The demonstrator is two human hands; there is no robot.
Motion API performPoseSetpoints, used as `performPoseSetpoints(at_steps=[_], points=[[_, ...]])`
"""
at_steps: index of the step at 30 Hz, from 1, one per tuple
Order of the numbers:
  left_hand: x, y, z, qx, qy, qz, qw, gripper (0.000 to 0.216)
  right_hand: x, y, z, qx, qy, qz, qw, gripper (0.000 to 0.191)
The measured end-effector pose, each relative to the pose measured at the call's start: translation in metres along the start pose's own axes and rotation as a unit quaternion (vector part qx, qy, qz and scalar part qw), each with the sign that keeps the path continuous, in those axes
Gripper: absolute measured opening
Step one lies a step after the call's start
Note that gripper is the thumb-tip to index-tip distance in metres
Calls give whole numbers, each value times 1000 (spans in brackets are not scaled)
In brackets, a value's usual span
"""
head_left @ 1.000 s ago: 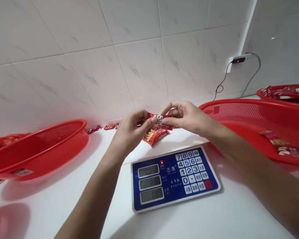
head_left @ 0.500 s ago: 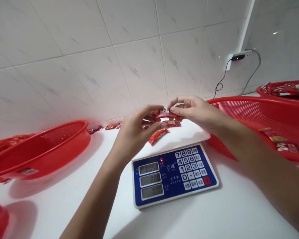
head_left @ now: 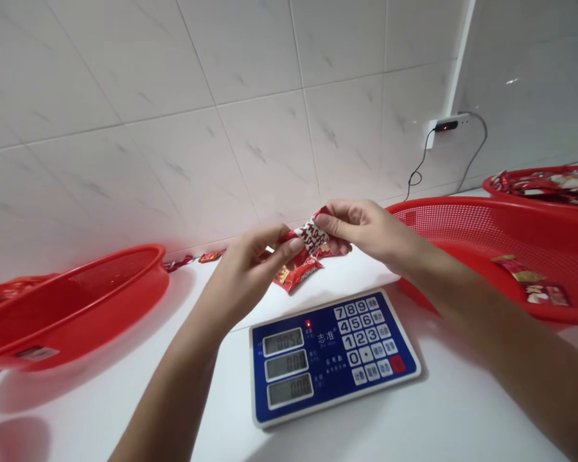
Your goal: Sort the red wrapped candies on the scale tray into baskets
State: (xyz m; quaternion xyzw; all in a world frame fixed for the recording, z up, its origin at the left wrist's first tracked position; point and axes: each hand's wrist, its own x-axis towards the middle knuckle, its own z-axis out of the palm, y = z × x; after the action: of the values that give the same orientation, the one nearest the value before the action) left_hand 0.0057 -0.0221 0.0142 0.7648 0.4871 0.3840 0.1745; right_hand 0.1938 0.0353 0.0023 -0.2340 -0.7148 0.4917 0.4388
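My left hand [head_left: 250, 269] and my right hand [head_left: 361, 228] pinch the two ends of a small red and white snack packet [head_left: 309, 235], held just above the white pan of a digital scale [head_left: 332, 350]. One or two more red packets [head_left: 296, 274] lie on the pan right under my fingers. The scale's blue front panel with three displays and a keypad faces me, and a red light glows on it.
A large red mesh basket [head_left: 486, 218] with a few packets stands at the right, another behind it [head_left: 539, 179]. A red basket [head_left: 77, 295] stands at the left. Loose packets [head_left: 192, 260] lie by the tiled wall. A plug and black cable [head_left: 443, 128] hang on the wall.
My left hand let go of the packet briefly, then closed on its end again; the packet now tilts up toward my right hand. The camera view shifted slightly.
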Motion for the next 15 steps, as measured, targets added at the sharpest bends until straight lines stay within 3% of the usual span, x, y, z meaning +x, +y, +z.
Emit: performPoseSetpoints(at_steps=[3,10,13,15], points=[[2,-7,-4,-42,-42,-12,998,32,1,1,-1,18,-9,18,1000,29],[4,-12,-6,-92,-78,-19,993,29,3,6,-5,9,-43,26,999,32],[5,-16,-4,-58,-69,-31,995,30,1,5,-8,-58,-22,30,998,29],[6,-18,1,-13,-51,-44,998,32,-4,-1,-13,-172,10,36,984,28]])
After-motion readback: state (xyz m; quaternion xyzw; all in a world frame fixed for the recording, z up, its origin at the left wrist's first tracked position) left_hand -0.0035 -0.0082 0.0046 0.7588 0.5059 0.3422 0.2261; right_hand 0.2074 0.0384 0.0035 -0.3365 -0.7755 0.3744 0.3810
